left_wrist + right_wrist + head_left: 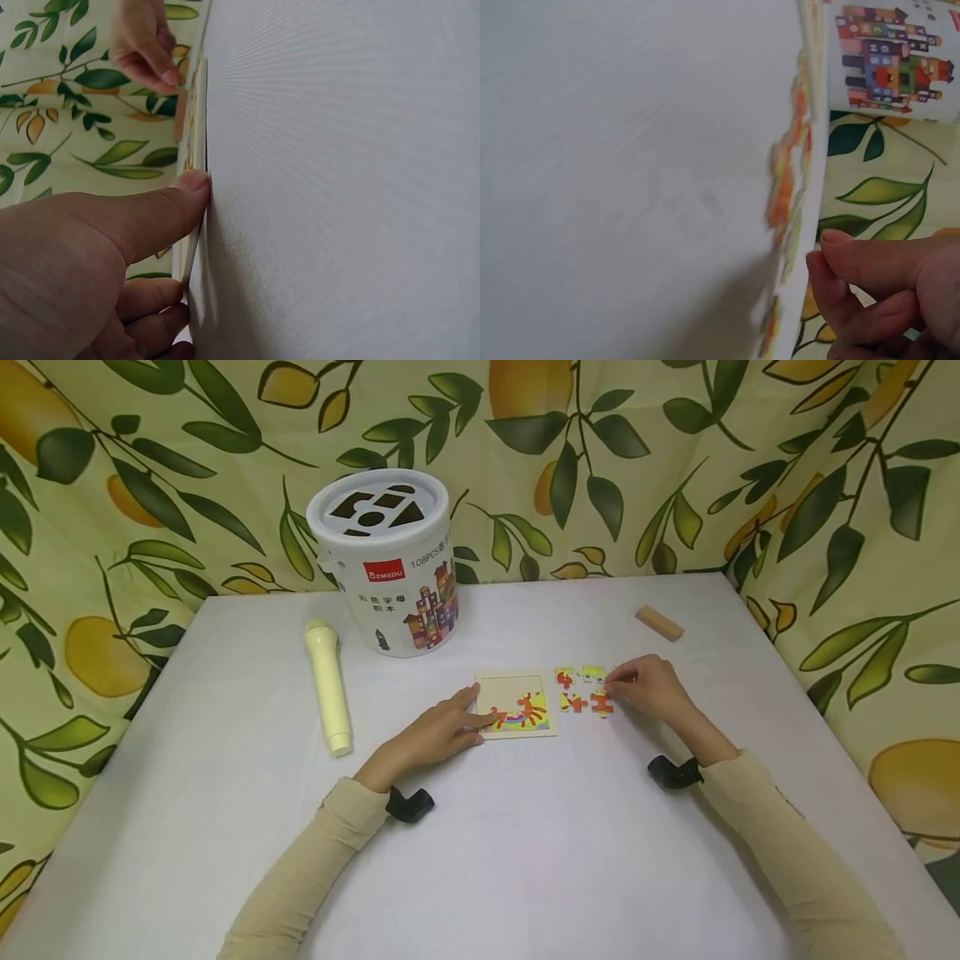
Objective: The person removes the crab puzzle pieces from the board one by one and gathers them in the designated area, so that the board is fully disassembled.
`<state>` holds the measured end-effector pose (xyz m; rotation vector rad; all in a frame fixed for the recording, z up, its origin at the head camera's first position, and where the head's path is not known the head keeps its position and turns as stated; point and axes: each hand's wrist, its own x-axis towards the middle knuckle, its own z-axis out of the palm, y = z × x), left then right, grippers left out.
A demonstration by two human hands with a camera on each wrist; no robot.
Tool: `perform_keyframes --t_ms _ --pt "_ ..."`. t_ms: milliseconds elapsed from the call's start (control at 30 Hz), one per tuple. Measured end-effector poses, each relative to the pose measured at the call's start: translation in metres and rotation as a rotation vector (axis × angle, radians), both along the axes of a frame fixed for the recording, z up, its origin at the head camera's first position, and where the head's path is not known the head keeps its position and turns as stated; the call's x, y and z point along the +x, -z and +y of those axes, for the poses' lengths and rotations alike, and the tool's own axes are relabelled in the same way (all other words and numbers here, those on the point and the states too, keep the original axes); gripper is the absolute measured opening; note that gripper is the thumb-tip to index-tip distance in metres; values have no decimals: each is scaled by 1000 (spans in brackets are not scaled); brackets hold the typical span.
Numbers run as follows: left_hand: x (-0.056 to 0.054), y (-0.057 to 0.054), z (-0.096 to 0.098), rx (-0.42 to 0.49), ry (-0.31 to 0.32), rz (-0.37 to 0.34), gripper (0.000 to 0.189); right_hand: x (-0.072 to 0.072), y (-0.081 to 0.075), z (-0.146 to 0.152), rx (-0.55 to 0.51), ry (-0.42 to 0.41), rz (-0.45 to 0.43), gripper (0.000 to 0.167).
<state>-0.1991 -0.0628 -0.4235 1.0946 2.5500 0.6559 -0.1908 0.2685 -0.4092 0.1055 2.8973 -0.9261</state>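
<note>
A small square puzzle board [517, 733] with a pale rim lies on the table, a colourful picture filling its lower part. My left hand [442, 727] holds the board at its left side, thumb on the near edge and index finger over the picture. In the left wrist view, the thumb [161, 214] presses the board's edge. Right of the board lie several loose puzzle pieces [574, 702] in red and yellow. My right hand [651, 687] is over their right side, thumb and index fingertips close together beside a piece. No piece shows between those fingertips in the right wrist view.
A white block bucket [390, 585] with a shape-hole lid stands behind the board. To the left lies a pale yellow toy microphone [328, 693]. At the back right is a wooden block [659, 622]. A leaf-patterned cloth [540, 527] hangs behind the white table [525, 860].
</note>
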Motion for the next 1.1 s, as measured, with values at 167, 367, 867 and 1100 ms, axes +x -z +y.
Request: perform_keyframes --t_ms 167,367,867,1100 --pt "0 -1 0 4 -4 5 40 -9 -5 -25 -33 -92 -3 20" --pt "0 1 1 11 3 -1 40 -18 -3 -64 -67 -258 -52 20" --pt "1 1 4 -4 8 5 39 -21 8 -87 34 -330 -74 29" --pt "1 0 1 -6 -7 7 39 -23 7 -91 3 -337 -58 31"
